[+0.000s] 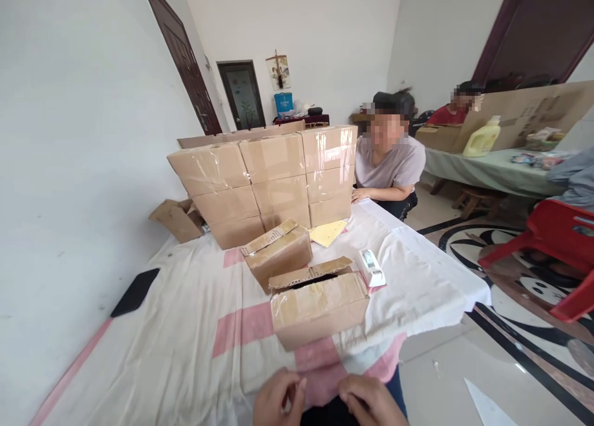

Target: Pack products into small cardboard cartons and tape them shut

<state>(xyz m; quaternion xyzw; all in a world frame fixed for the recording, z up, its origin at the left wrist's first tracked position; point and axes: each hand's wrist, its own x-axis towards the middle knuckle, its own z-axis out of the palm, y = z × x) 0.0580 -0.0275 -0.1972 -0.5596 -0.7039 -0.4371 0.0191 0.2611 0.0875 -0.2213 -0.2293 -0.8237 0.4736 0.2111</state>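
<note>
At the table's near edge, my left hand [279, 397] has its fingers curled in, thumb tip against the forefinger; what is inside, if anything, is hidden. Across a small gap, my right hand [370, 401] is curled too, the fingertips pressed together beside the pink part of the tablecloth [320, 373]. Nearest to both hands lies a cardboard box [320, 311] with its top flap partly raised over a dark slot. Behind it, a second small cardboard box [281, 253] sits at an angle. A white device with a small display [370, 268] rests right of the boxes.
Taped cardboard boxes [278, 172] form a wall across the table's far side. A black phone-like slab [135, 292] lies at left, and a yellow sheet [328, 233] by the wall. A person [390, 160] crouches at the far right corner. A red chair [552, 247] stands at right.
</note>
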